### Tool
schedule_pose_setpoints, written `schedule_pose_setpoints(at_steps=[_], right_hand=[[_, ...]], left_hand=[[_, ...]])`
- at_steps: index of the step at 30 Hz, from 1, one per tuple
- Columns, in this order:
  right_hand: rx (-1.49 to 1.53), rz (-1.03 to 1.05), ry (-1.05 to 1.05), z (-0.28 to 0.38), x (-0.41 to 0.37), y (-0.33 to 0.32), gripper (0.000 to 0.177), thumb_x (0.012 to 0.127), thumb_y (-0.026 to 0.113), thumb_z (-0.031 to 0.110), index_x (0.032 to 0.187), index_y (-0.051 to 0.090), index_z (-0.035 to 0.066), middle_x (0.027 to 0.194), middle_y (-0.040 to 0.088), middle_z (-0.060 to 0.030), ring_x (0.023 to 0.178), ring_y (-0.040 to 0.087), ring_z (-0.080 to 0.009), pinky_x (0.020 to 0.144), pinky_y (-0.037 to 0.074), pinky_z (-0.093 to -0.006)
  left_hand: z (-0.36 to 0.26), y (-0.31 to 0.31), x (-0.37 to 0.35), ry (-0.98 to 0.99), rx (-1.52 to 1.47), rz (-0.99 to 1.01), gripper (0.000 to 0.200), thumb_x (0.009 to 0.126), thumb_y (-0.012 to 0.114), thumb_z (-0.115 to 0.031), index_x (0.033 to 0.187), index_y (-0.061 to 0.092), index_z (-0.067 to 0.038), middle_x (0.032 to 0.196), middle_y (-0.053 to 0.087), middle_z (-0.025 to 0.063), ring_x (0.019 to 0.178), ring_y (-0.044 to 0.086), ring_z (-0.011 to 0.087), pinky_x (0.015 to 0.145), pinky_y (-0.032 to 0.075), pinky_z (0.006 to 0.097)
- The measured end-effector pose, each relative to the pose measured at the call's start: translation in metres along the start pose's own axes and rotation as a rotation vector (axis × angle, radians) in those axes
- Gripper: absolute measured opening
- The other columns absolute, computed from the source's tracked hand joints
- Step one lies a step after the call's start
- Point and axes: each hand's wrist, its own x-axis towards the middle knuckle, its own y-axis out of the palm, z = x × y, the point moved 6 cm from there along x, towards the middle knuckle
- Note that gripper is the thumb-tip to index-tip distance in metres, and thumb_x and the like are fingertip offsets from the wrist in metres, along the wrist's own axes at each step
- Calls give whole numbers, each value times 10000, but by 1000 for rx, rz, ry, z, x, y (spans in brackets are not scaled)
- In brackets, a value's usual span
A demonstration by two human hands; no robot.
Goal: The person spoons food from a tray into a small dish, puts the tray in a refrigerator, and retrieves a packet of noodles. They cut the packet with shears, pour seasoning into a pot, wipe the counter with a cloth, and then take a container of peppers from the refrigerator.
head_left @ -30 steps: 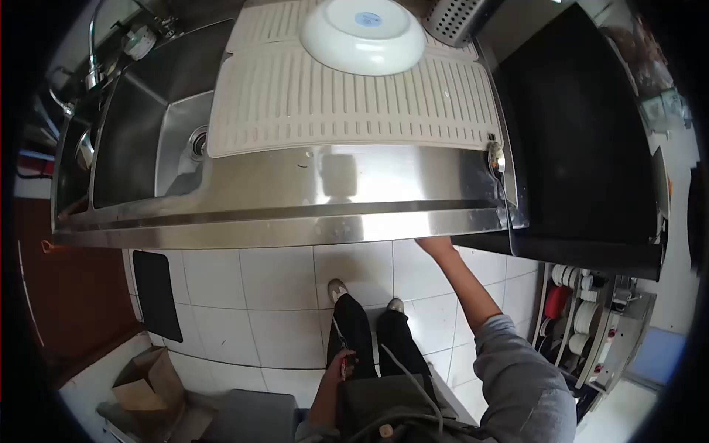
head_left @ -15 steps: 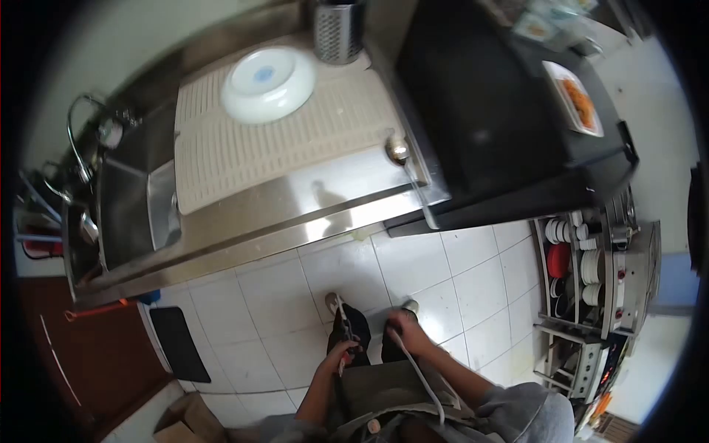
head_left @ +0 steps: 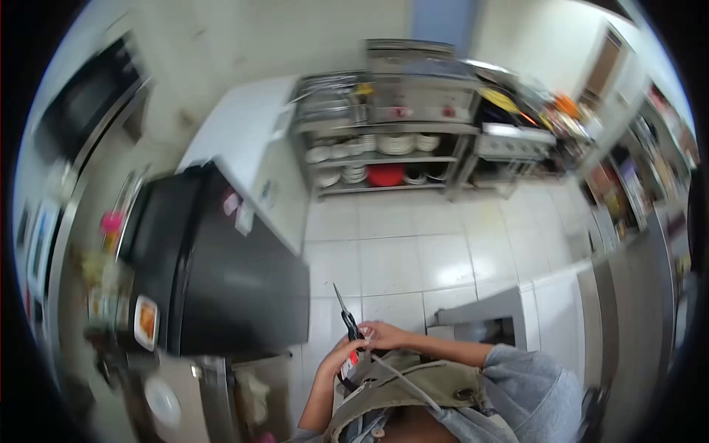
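A pointed metal tool with black and red handles, looking like scissors (head_left: 347, 316), is in my left hand (head_left: 342, 354), its tip pointing up and away from me. My left fingers are wrapped round the handles. Close beside it, my right hand (head_left: 380, 336) has its fingers curled together near the handles; what they hold, if anything, is too small to tell. Both hands are in front of the apron (head_left: 354, 406), above the tiled floor.
A black fridge (head_left: 244, 273) stands at the left, with a dish of orange food (head_left: 146, 323) by it. Ahead is a steel rack (head_left: 384, 157) of plates beside a stove (head_left: 517, 140). A steel-edged counter (head_left: 561, 310) lies at the right.
The view has swung from the sink and drying mat to the plate rack and stove. My right hand has come up beside my left, and the blade now shows clearly.
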Motion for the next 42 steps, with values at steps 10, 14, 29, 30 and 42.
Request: schedule_pose_setpoints(at_steps=[10, 14, 29, 30, 42], right_hand=[[536, -721, 86, 5, -121, -241, 541, 790, 613, 101, 1274, 377, 45, 945, 607, -99, 853, 576, -152, 693, 459, -261], [795, -1113, 78, -23, -153, -316, 433, 781, 623, 54, 1165, 423, 50, 908, 591, -79, 818, 569, -132, 683, 464, -236], [271, -1793, 310, 16, -256, -663, 454, 689, 776, 119, 988, 442, 52, 852, 608, -52, 711, 536, -93, 643, 445, -215], [276, -1817, 319, 5, -267, -678, 454, 689, 776, 119, 988, 442, 52, 852, 608, -52, 711, 536, -93, 643, 445, -215], [350, -1810, 222, -63, -431, -882, 353, 734, 698, 20, 975, 439, 31, 724, 637, -76, 651, 588, -91, 575, 453, -196]], left_hand=[[-167, 202, 177, 53, 285, 402, 595, 798, 663, -326, 1231, 396, -19, 1032, 536, 62, 943, 503, 128, 805, 404, 248], [-201, 268, 245, -36, 329, 499, 596, 824, 624, -363, 1263, 379, -43, 1049, 530, 58, 842, 515, 111, 728, 427, 247], [-414, 524, 549, -116, 33, 451, 276, 896, 515, -392, 853, 508, -119, 722, 543, 0, 566, 542, 99, 505, 465, 255], [-419, 549, 558, -76, 81, 496, 260, 902, 515, -370, 839, 512, -118, 728, 556, 0, 590, 562, 100, 530, 479, 256], [-430, 753, 677, -57, 125, 480, 296, 900, 533, -349, 777, 549, -80, 666, 552, -7, 569, 523, 76, 547, 433, 228]])
